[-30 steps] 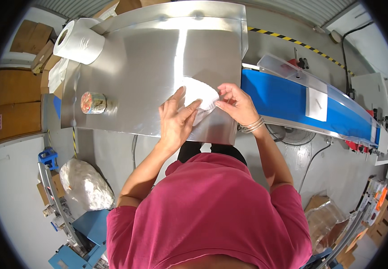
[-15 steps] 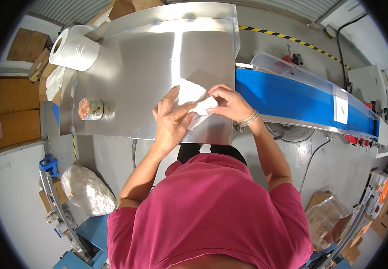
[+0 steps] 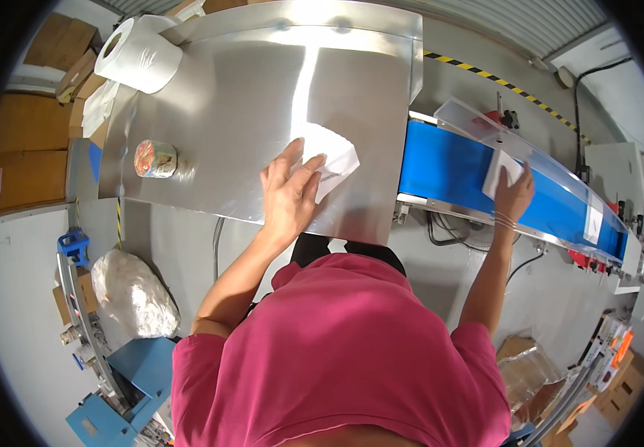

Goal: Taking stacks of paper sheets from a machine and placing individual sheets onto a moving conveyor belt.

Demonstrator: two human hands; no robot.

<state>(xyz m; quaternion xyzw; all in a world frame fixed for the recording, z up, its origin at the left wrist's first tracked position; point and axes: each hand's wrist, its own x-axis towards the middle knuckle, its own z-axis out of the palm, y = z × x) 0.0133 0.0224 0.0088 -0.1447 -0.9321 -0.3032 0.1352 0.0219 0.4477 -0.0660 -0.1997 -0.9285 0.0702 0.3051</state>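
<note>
White folded sheet was at three o'clock over the blue belt, against the right hand, its fingers part-curled; whether they gripped, I could not tell. Keeping it flat, clear of the transparent guard at two, seemed wise. At twelve, the left hand pinched a white stack, digits slightly parted. A patterned cylinder sat at ten.

Upper left: large white roll, hollow core facing left; brown boxes beside it. Left: small roll, reddish end. Lower left: bulky pale bag. Upper right: yellow-black striped tape, running diagonally.
</note>
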